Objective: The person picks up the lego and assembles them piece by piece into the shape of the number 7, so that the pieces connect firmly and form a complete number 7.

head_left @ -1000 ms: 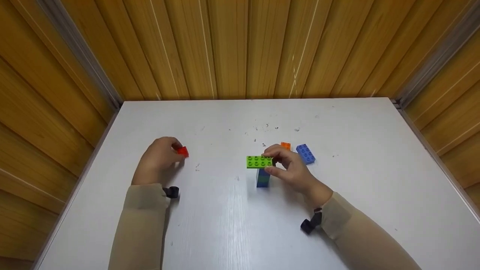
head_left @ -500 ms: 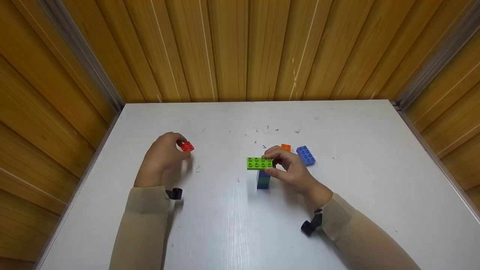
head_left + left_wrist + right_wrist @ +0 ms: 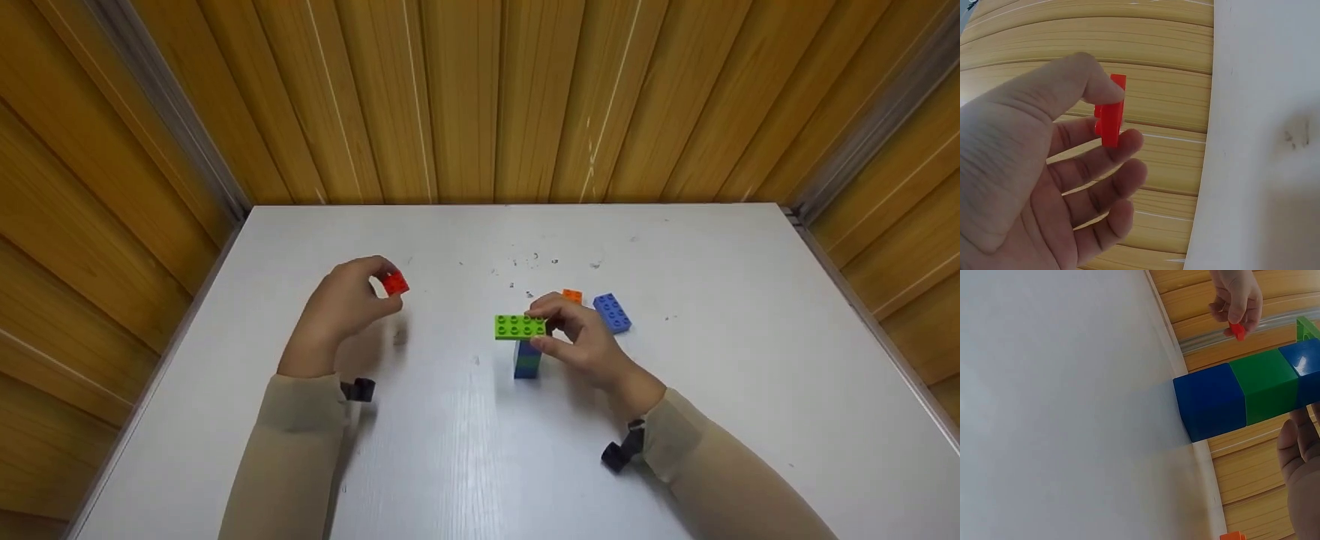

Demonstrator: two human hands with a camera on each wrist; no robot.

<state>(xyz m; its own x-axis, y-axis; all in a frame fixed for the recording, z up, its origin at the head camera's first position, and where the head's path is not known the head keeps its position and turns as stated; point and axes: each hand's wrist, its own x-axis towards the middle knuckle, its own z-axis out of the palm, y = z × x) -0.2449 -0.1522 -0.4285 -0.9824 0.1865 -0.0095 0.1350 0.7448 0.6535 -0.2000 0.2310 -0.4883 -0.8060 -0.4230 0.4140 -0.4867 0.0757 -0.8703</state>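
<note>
A small red brick [image 3: 395,283] is pinched between the thumb and fingers of my left hand [image 3: 337,311], raised above the table on the left. The left wrist view shows this red brick [image 3: 1112,112] edge-on, its studs facing the palm. My right hand [image 3: 589,345] grips the right end of a light green studded brick [image 3: 516,328]. That brick lies across the top of an upright stack [image 3: 527,361]. From the right wrist view, the stack has a blue block [image 3: 1211,402] at the base, a green block [image 3: 1266,385] above it and another blue one [image 3: 1304,365] higher up.
Behind my right hand lie an orange brick [image 3: 572,295], partly hidden, and a blue studded brick [image 3: 612,313]. The white table [image 3: 450,450] is bounded by wood-patterned panels [image 3: 465,97] at the back and sides.
My left hand has lifted the red brick and carried it to the right and farther from me. My right hand and the stack stay in place.
</note>
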